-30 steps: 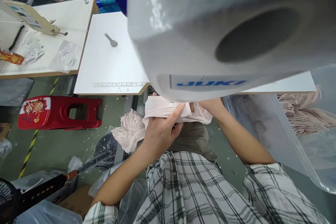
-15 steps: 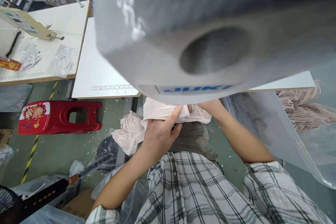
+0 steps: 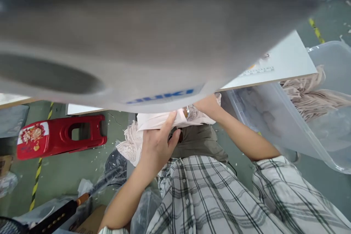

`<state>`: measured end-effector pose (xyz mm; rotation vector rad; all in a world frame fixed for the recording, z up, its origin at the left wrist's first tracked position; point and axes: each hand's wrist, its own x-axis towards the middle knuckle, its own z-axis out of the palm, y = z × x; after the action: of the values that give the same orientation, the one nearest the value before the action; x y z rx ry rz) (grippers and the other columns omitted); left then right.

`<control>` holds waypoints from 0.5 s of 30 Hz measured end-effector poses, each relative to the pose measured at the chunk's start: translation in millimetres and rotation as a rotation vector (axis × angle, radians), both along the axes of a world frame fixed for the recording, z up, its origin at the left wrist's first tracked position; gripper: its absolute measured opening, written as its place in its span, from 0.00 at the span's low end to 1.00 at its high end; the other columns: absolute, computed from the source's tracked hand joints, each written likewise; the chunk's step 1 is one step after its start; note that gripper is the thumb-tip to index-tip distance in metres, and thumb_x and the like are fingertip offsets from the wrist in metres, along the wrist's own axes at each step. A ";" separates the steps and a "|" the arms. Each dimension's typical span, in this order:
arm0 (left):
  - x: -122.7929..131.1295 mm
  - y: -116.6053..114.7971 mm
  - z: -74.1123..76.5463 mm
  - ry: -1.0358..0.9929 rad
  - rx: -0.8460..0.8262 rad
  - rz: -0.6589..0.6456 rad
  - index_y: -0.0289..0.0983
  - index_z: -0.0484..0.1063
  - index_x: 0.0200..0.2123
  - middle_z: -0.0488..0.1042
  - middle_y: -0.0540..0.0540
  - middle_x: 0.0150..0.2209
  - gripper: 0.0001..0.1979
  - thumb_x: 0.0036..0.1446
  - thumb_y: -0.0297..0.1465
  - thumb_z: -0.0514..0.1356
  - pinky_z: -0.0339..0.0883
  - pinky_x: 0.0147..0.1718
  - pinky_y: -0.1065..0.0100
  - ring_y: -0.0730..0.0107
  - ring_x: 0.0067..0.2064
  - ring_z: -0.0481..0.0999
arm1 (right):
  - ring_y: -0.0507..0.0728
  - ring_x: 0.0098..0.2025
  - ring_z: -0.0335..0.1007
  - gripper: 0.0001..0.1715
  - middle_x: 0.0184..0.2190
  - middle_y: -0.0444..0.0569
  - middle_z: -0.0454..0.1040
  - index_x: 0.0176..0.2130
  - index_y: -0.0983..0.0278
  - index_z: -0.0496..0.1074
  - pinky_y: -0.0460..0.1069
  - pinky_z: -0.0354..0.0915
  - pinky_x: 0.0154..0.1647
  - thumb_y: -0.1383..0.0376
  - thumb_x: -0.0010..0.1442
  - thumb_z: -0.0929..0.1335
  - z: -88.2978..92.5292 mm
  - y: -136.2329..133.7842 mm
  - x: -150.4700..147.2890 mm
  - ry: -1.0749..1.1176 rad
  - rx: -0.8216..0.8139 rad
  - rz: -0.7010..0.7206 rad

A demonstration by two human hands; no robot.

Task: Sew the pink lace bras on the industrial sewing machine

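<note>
A blue-lettered grey sewing machine head (image 3: 164, 55) fills the upper view, blocking most of the white tabletop (image 3: 287, 56). The bare corner on the right carries a printed ruler strip (image 3: 257, 71) along its front edge. Below the machine, in front of the person's lap, is 1 pale pink fabric piece (image 3: 152, 120) with lace at its right end. The left hand (image 3: 156, 144) grasps it, index finger on top, thumb apart, the other fingers out of sight beneath. The right hand (image 3: 207, 105) is at the lace end; its fingertips are hidden, so I cannot tell whether it grips. A bundle of lacy pieces (image 3: 130, 146) sits just left of the fabric.

On the right, a clear plastic tub (image 3: 309, 137) holds gathered pink cloth (image 3: 315, 97). Across the green floor (image 3: 68, 175), flecked with scraps, run yellow-and-black tape lines (image 3: 38, 175). 1 red stool (image 3: 59, 137) with a flowered seat is on the left; below it are a black-handled racket (image 3: 55, 216) and a cardboard box (image 3: 91, 221).
</note>
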<state>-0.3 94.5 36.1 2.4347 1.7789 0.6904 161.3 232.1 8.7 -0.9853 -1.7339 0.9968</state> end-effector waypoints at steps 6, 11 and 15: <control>-0.2 0.0 3.4 0.011 0.006 -0.014 0.37 0.62 0.64 0.76 0.35 0.55 0.25 0.65 0.31 0.59 0.71 0.53 0.52 0.50 0.56 0.75 | 0.53 0.36 0.70 0.08 0.44 0.50 0.73 0.40 0.61 0.72 0.50 0.69 0.41 0.60 0.64 0.66 -7.8 -16.9 6.8 0.148 -0.039 -0.146; -0.2 -0.4 2.7 0.013 0.035 0.006 0.37 0.63 0.63 0.76 0.35 0.54 0.25 0.64 0.30 0.60 0.70 0.53 0.50 0.49 0.57 0.74 | 0.52 0.35 0.68 0.09 0.37 0.45 0.71 0.39 0.61 0.70 0.49 0.66 0.39 0.58 0.63 0.67 -16.9 -30.3 15.3 0.254 -0.186 -0.114; 2.8 -0.5 1.5 -0.006 0.031 -0.004 0.38 0.62 0.64 0.75 0.34 0.56 0.26 0.64 0.30 0.60 0.69 0.55 0.49 0.49 0.59 0.73 | 0.51 0.33 0.65 0.13 0.35 0.44 0.70 0.38 0.61 0.69 0.48 0.65 0.38 0.54 0.62 0.68 -18.1 -39.5 20.1 0.279 -0.278 -0.082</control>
<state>2.5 93.9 37.5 2.4520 1.7743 0.7299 181.4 192.6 -9.4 -1.0255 -1.3396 1.2803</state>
